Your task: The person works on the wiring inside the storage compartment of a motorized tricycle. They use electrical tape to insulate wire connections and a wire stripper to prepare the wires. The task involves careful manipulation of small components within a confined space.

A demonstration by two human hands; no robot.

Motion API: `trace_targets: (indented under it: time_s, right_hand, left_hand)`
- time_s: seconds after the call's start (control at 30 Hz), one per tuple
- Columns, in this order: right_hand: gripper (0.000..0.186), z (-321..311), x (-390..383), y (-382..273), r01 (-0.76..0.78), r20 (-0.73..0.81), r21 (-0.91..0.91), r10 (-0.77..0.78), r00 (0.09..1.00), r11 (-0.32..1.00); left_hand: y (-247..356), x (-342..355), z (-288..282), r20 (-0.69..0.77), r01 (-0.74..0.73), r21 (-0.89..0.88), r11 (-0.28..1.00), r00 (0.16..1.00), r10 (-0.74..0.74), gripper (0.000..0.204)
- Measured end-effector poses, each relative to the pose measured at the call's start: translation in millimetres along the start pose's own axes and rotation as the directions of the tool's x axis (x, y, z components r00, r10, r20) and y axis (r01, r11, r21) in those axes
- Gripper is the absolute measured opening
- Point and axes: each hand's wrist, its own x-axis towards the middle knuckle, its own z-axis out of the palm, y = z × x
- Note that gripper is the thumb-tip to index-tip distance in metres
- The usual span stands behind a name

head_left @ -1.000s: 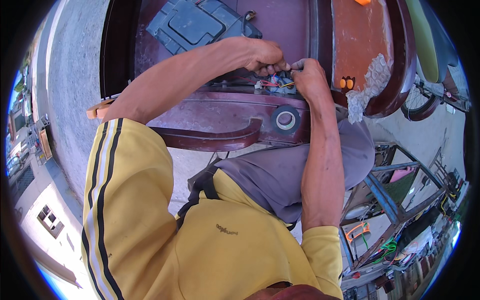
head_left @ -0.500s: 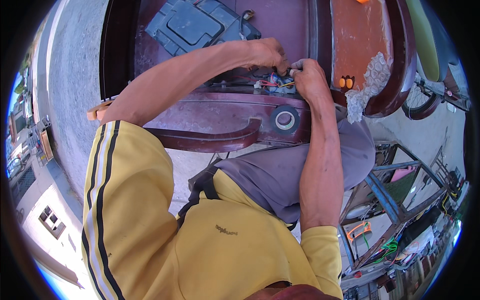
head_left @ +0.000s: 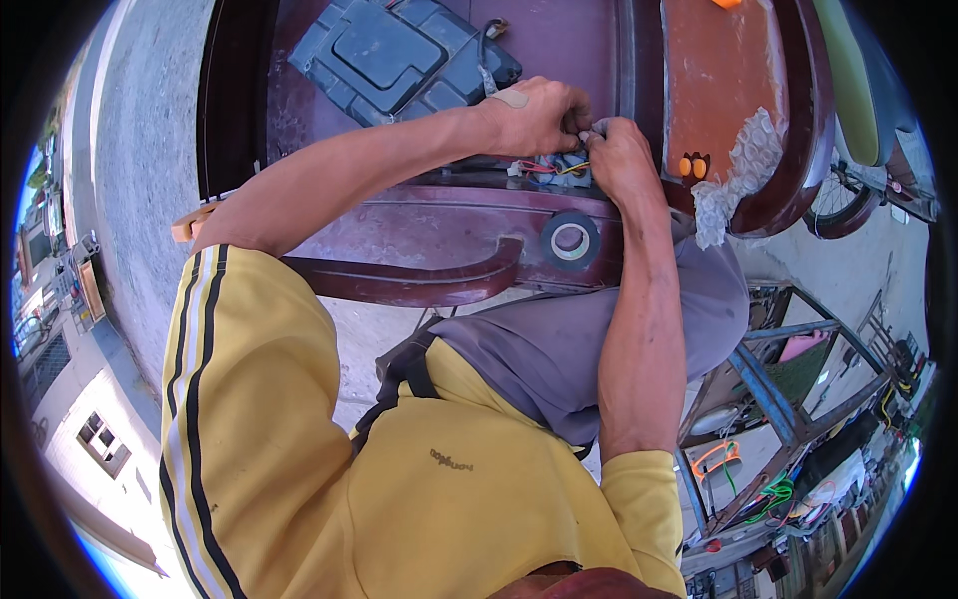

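My left hand [head_left: 534, 115] reaches across from the left, its fingers bent and pinched together. Its fingertips meet those of my right hand [head_left: 624, 160], which is also closed in a pinch. What they pinch is small and hidden by the fingers. Just below the fingertips lies a bundle of thin coloured wires [head_left: 559, 168], red, blue and yellow, with a white connector [head_left: 515, 170] at its left end. A roll of black tape [head_left: 548, 241] lies on the maroon panel [head_left: 429, 225] nearer to me.
A dark grey plastic case [head_left: 389, 55] with a cable lies beyond my left forearm. Bubble wrap [head_left: 748, 160] and two small orange parts [head_left: 692, 166] are on the right by an orange-brown panel [head_left: 714, 70]. A metal frame [head_left: 788, 399] stands at the lower right.
My left hand has turned, so its back now shows more, and has shifted slightly right toward the right fingertips. My right hand has hardly moved.
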Motion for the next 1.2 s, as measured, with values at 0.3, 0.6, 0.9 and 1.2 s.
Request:
trace_targets:
  time_s: [0.3, 0.6, 0.9, 1.2]
  right_hand:
    - [0.027, -3.7, -3.0, -6.6, -0.066, 0.026, 0.018, 0.066, 0.997, 0.998]
    - [0.027, -5.2, -8.0, -8.2, 0.005, -0.006, 0.039, -0.005, 1.000, 0.999]
    - [0.029, -3.0, -6.4, -4.1, 0.040, -0.047, 0.007, -0.040, 0.998, 0.999]
    - [0.028, -1.8, -4.2, -4.0, 0.014, -0.026, 0.008, -0.014, 1.000, 1.000]
  left_hand:
    - [-7.4, -2.3, 5.9, -0.070, 0.116, -0.087, 0.989, 0.990, -0.123, 0.019]
    - [-5.7, 9.8, 6.3, 0.133, 0.538, -0.476, 0.696, 0.826, -0.547, 0.016]
    - [7.2, 1.3, 4.6, -0.024, 0.268, 0.055, 0.962, 0.963, -0.267, 0.033]
    - [23.9, 3.8, -0.6, 0.059, 0.379, 0.125, 0.917, 0.920, -0.388, 0.036]
